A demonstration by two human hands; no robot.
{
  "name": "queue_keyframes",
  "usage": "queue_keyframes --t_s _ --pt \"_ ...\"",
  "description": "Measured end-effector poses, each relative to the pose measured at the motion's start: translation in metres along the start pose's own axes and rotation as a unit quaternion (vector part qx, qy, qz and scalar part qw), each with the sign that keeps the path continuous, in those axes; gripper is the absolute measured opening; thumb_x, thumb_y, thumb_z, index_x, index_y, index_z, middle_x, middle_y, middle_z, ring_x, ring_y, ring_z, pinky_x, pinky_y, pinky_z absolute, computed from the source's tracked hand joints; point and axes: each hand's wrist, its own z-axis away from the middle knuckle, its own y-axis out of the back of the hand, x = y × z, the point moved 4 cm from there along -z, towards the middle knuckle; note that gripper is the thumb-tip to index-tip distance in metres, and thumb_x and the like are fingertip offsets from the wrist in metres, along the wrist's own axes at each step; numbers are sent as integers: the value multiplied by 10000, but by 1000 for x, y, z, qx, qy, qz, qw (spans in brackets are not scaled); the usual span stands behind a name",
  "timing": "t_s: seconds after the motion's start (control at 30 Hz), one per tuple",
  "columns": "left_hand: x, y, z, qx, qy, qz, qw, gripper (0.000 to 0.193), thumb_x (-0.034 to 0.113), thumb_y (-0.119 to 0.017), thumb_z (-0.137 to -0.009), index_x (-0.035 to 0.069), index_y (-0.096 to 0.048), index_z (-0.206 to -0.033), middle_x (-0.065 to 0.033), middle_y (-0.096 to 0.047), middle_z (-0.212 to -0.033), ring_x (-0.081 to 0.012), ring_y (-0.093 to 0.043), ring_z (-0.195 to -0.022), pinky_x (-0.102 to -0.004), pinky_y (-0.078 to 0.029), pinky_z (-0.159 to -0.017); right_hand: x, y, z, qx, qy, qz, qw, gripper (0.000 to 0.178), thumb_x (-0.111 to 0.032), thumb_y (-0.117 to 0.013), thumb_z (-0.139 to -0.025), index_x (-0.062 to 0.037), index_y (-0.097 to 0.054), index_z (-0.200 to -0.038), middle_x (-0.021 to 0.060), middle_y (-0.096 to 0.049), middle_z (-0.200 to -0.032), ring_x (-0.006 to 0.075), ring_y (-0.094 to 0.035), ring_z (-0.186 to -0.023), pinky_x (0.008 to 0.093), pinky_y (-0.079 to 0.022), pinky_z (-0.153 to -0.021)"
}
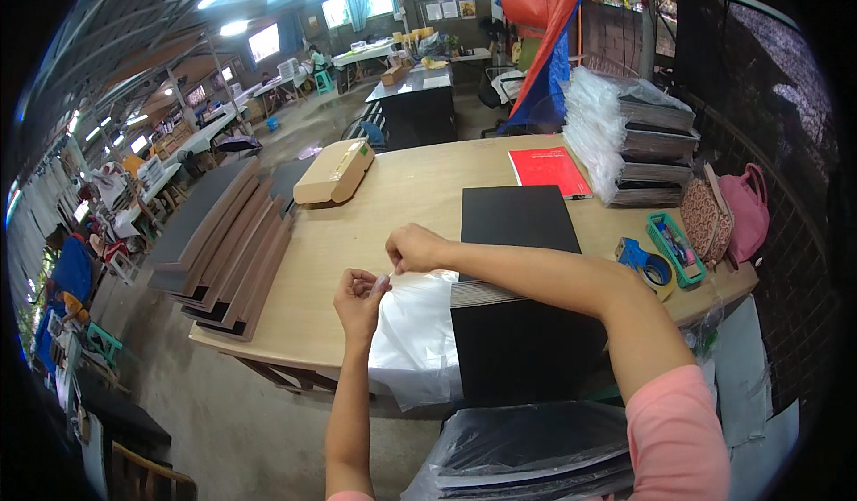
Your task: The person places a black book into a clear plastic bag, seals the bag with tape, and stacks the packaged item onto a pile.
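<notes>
A thin, see-through plastic bag (412,339) lies over the near edge of the table, its lower part hanging down. My left hand (359,303) pinches the bag's upper left corner between thumb and fingers. Just above and to the right, my right hand (416,249) is closed at the bag's top edge, its arm reaching across from the right. Beside the bag is a stack of black boards (531,345) with pale layered edges, partly behind my right forearm. Another flat black board (513,211) lies beyond that forearm.
Brown-edged black boards (207,229) are piled on the table's left. Farther back sit a cardboard box (335,173) and a red booklet (549,173). On the right are plastic-wrapped stacks (656,149), a blue tape dispenser (644,264), a green basket (676,249) and bags (743,211). Wrapped boards (527,452) stand nearest me.
</notes>
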Motion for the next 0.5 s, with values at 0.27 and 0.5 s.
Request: queue_keyframes --t_s 0.27,0.5 --pt "1 -12 -5 -1 27 110 994 293 -11 -734 -746 0 -538 -964 -48 -617 -661 -95 -606 -599 -188 -459 -558 2 -7 6 -51 33 -58 996 93 -63 -716 -645 -33 -661 -714 119 -672 -732 241 -658 -721 348 -508 -628" --pt "-22 -2 -2 -46 49 -116 991 263 96 -717 -793 16 -564 -991 20 -540 -616 -87 -517 -579 -220 -437 -542 6 6 18 48 10 8 999 121 -86 -732 -654 -21 -650 -715 130 -654 -711 288 -637 -676 378 -499 -634"
